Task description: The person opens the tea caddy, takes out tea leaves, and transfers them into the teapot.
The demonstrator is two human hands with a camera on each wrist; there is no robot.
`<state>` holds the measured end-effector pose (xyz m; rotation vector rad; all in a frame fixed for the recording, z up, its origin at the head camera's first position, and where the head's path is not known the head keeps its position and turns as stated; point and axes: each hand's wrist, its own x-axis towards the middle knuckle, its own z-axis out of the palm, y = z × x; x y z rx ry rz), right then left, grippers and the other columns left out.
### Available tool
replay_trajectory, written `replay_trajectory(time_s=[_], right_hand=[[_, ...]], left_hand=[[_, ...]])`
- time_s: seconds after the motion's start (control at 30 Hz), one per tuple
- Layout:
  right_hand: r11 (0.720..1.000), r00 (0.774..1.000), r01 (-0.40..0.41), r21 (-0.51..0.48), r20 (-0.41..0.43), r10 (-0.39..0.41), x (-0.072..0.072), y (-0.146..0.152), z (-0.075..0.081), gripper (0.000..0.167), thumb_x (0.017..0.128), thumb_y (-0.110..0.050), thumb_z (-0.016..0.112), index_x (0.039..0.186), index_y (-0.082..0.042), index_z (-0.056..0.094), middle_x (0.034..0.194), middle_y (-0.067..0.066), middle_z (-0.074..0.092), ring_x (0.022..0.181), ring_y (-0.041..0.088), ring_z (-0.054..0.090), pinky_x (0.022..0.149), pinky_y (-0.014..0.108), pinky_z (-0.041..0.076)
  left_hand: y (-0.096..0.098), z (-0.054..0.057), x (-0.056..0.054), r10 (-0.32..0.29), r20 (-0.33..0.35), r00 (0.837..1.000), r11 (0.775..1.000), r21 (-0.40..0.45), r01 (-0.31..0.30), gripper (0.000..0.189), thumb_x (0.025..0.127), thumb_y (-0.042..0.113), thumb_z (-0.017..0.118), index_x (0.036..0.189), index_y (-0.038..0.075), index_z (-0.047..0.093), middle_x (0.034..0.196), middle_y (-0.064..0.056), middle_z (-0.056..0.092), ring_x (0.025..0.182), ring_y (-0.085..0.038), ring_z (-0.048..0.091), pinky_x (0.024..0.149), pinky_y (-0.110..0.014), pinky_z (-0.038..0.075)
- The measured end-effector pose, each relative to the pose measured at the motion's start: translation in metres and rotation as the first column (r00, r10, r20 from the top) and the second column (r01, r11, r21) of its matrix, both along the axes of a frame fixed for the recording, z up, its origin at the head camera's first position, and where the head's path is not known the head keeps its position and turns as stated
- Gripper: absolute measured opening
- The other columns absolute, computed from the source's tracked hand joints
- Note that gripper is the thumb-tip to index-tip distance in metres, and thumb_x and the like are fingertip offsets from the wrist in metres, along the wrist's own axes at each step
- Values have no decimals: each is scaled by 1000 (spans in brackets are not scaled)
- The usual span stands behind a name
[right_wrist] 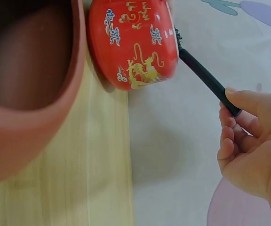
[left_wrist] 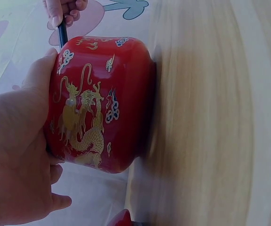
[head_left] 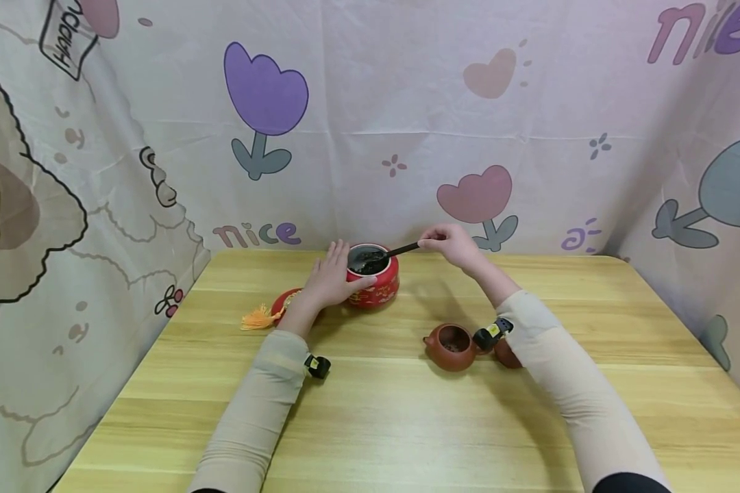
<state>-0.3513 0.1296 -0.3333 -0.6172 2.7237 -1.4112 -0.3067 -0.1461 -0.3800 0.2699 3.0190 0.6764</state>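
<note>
My left hand (head_left: 328, 279) holds the side of a round red jar (head_left: 377, 293), thumb on the near side and fingers at its left. Gold dragons and small blue clouds decorate the jar, which stands uncovered at the table's back edge with dark tea leaves (head_left: 375, 261) inside. Between thumb and fingertips, my right hand (head_left: 453, 245) pinches the handle end of a black teaspoon (head_left: 404, 249). The spoon slants down into the jar's mouth; its bowl is among the leaves. In the right wrist view the pinch on the handle (right_wrist: 206, 77) shows clearly.
A small brown clay teapot (head_left: 449, 356), uncovered with some dark bits inside, stands nearer on the right. Partly behind the right sleeve is a brown clay piece (head_left: 507, 355). Left of the jar lies a red lid (head_left: 281, 302) with an orange tassel (head_left: 259, 317). Printed cloth hangs behind.
</note>
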Motion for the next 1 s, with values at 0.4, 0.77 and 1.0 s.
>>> replay_trajectory(time_s=[0.4, 0.77, 1.0], right_hand=[[998, 1000, 5, -61, 21, -4, 3, 10, 0, 23, 95, -21, 64, 104, 0, 69, 95, 19, 61, 79, 20, 46, 71, 30, 39], [995, 999, 24, -93, 29, -21, 7, 17, 3, 25, 95, -22, 64, 106, -1, 68, 98, 18, 62, 84, 23, 49, 74, 31, 42], [994, 999, 36, -103, -4, -36, 15, 25, 9, 26, 94, -24, 65, 105, -1, 69, 90, 2, 62, 82, 17, 49, 73, 30, 42]], left_hand=[[0, 1, 0, 1, -1, 1000, 1000, 6, -1, 110, 83, 75, 52, 157, 9, 6, 166, -10, -1, 154, -27, -6, 121, -60, 7], [0, -1, -1, 1, -2, 1000, 1000, 10, -1, 109, 83, 74, 53, 157, 9, 7, 166, -10, 0, 154, -27, -5, 121, -60, 7], [0, -2, -2, 2, -1, 1000, 1000, 8, -2, 110, 83, 74, 52, 157, 9, 6, 166, -10, -1, 154, -27, -5, 121, -60, 7]])
